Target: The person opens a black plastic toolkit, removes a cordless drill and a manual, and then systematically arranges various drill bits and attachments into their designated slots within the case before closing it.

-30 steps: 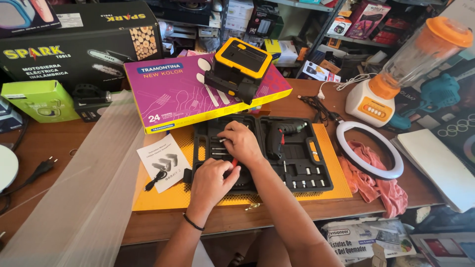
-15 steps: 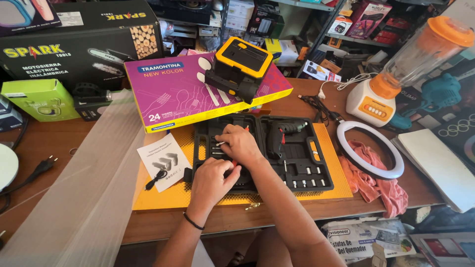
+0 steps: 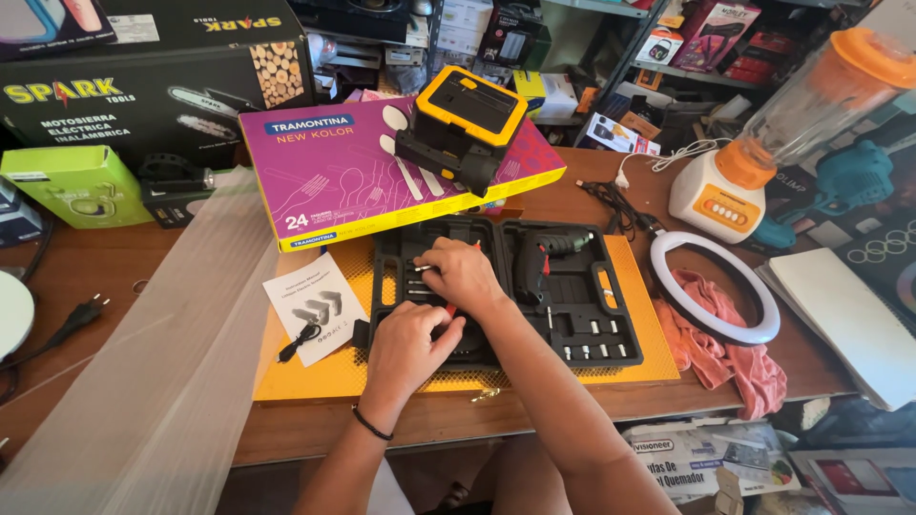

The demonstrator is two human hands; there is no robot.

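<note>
An open black tool case (image 3: pixel 582 329) lies on a yellow sheet (image 3: pixel 315 372) on the wooden table. A dark cordless screwdriver (image 3: pixel 549 253) sits in the case's upper middle, with rows of small bits (image 3: pixel 596 329) below it. My right hand (image 3: pixel 465 277) hovers over the case's left half, and its fingertips pinch a small silver bit (image 3: pixel 424 269). My left hand (image 3: pixel 410 343), with a black wristband, rests just below it at the case's front left. Its fingers curl by a red-handled tool (image 3: pixel 448 310) that shows between the two hands.
A purple cutlery box (image 3: pixel 334 181) with a yellow-and-black case (image 3: pixel 472 105) on it lies behind. A leaflet (image 3: pixel 313 305), a foam sheet (image 3: pixel 172 381), a green box (image 3: pixel 67 186) and a dark carton (image 3: pixel 143 86) are at left. A blender (image 3: pixel 754 172), ring light (image 3: pixel 711 286) and pink cloth (image 3: pixel 725 348) are at right.
Both hands stay over the case's left half with only small finger movements. The small silver bit now shows at my right hand's fingertips.
</note>
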